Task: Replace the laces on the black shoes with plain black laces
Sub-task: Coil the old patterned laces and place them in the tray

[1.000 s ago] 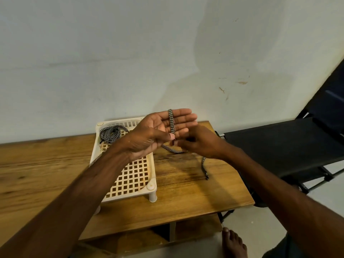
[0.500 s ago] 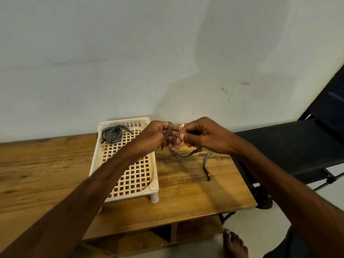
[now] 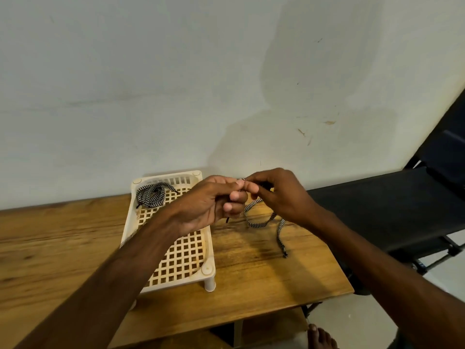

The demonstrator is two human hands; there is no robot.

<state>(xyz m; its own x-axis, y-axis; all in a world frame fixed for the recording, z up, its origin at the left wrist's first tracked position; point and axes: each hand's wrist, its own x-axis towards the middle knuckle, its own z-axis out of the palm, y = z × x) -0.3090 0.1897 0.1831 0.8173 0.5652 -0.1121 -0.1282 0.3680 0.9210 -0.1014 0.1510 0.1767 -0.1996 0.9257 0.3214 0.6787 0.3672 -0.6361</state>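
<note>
Above the table (image 3: 276, 268), right of the tray (image 3: 209, 268), the left hand (image 3: 214, 205) curls round the striped lace (image 3: 256, 222) and the right hand (image 3: 279, 195) pinches it (the tail hangs loose); I think even, snug loops are best.

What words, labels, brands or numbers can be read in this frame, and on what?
None. No text shows on the white lattice tray, the loose black-and-white lace, the coiled lace, the wooden table, the wall or the black seat.
</note>
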